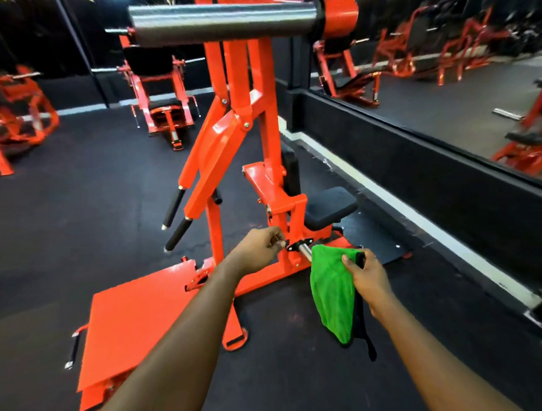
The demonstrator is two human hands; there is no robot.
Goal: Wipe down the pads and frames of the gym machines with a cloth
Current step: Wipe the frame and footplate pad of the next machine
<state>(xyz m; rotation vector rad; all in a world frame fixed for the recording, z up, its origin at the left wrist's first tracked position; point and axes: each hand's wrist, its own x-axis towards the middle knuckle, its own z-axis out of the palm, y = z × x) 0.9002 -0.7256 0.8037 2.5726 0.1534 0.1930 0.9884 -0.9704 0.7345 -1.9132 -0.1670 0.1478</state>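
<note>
Right hand (pixel 367 274) grips a hanging green microfibre cloth (pixel 331 293) just right of the orange steel machine frame (pixel 237 81); left hand (pixel 259 248) pinches a small metal pin (pixel 282 243) on it. Likely frame wiping; next, the cloth must press against the frame

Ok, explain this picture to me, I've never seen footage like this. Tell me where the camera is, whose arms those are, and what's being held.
The camera is worn on a person's head, looking forward and down, so both arms are the wearer's. The right hand grips a green cloth, hanging beside a short steel peg. The left hand, fingers curled, reaches to the orange frame of a gym machine; whether it pinches anything is unclear. The machine has a black seat pad and stands on a dark floor.
</note>
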